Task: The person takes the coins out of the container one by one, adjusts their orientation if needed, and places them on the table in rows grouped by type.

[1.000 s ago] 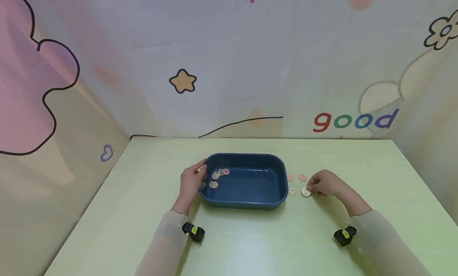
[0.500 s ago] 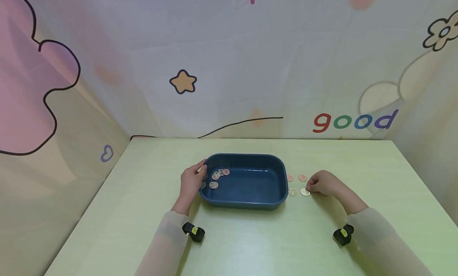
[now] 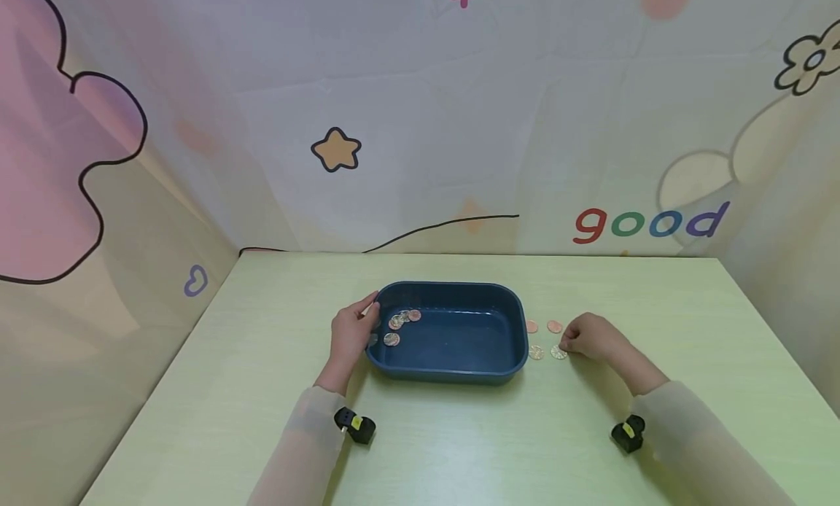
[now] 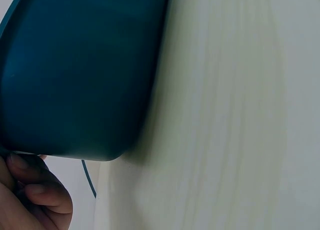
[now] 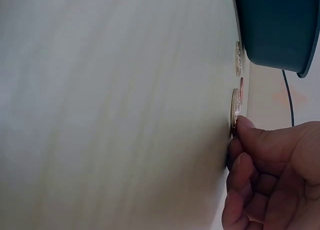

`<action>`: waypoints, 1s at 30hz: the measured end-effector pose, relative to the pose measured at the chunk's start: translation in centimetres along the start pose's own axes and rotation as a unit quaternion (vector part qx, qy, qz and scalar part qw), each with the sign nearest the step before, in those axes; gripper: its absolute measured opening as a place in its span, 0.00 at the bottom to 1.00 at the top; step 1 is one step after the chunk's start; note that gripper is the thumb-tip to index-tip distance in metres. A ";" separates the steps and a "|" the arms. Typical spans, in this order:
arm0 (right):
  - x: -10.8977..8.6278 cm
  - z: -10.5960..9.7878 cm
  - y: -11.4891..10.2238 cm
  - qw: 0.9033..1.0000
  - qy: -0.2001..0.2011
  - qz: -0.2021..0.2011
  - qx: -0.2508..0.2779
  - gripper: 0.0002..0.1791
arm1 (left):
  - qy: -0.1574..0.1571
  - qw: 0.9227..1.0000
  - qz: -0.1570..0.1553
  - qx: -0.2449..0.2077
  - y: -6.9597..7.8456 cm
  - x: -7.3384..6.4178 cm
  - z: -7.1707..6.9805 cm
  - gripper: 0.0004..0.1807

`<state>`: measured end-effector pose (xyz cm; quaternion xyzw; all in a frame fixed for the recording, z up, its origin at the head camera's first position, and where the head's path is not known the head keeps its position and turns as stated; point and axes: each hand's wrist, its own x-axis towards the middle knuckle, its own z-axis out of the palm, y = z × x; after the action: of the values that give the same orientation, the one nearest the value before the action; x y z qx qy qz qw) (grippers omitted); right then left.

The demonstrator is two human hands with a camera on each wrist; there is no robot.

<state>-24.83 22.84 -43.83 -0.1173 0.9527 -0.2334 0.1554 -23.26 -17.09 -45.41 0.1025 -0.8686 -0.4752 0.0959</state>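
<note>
A dark blue rectangular tray (image 3: 459, 349) stands mid-table. My left hand (image 3: 348, 338) holds its left end, thumb at the rim; in the left wrist view the fingers curl beside the tray wall (image 4: 80, 84). Several coins (image 3: 391, 339) lie inside at the tray's left side. To the right of the tray, my right hand (image 3: 599, 338) pinches the edge of a gold-coloured coin (image 3: 558, 352) with thumb and index finger. That coin (image 5: 235, 105) lies flat at the table surface in the right wrist view, its near edge hidden by the fingertips.
Another gold-coloured coin (image 3: 536, 352) lies between the held coin and the tray. Behind these are two copper-coloured coins (image 3: 554, 326), one close against the tray's right side. A printed cloth backdrop (image 3: 420, 163) rises along the back edge of the pale table (image 3: 420, 448).
My right hand and forearm have shifted slightly left, and the gold-coloured coin at its fingertips has slid a little toward the tray. The left hand and tray have stayed still.
</note>
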 end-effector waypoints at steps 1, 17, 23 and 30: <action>0.0 0.1 -0.1 1.000 0.002 0.002 -0.003 0.09 | 0.000 1.000 -0.001 0.001 0.0 0.0 0.0 0.19; -0.3 0.7 -0.8 0.999 0.017 0.018 -0.026 0.09 | -0.005 1.000 -0.014 -0.012 0.1 -0.2 0.0 0.20; -0.4 0.5 -0.8 0.999 0.017 0.013 -0.025 0.09 | -0.007 1.000 -0.011 -0.013 0.3 -0.2 0.0 0.20; -0.4 0.4 -0.8 1.000 0.018 0.008 -0.020 0.09 | -0.005 1.000 -0.008 -0.015 0.2 -0.1 -0.1 0.20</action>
<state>-24.20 22.15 -43.66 -0.1087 0.9608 -0.2148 0.1376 -23.14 -17.01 -45.23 0.1059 -0.8610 -0.4893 0.0893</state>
